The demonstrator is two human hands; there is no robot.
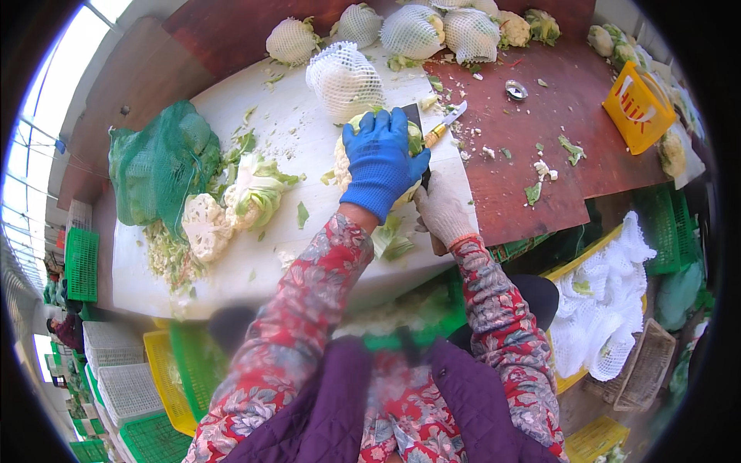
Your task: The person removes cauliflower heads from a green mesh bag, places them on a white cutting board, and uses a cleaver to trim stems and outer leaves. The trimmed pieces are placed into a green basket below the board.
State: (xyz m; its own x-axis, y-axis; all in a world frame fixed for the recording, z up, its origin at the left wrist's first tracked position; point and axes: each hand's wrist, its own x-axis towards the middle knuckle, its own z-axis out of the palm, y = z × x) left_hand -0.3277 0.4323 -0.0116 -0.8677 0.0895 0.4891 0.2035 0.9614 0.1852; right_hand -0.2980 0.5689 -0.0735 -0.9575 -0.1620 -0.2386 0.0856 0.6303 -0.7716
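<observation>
My left hand, in a blue glove, presses over the top of a cauliflower head on the white board. My right hand, in a pale knit glove, is closed around the handle of a large dark-bladed knife; the blade stands at the right side of that head, partly hidden. Just right of the blade lies a small knife with a yellowish handle. A cauliflower in a white foam net sits beyond my left hand. Cut leaves lie below the held head.
At left are a green mesh sack and trimmed cauliflower pieces. Netted cauliflowers line the back. A yellow bag stands at right, beyond scraps and a metal lid. White foam nets fill a yellow crate at lower right.
</observation>
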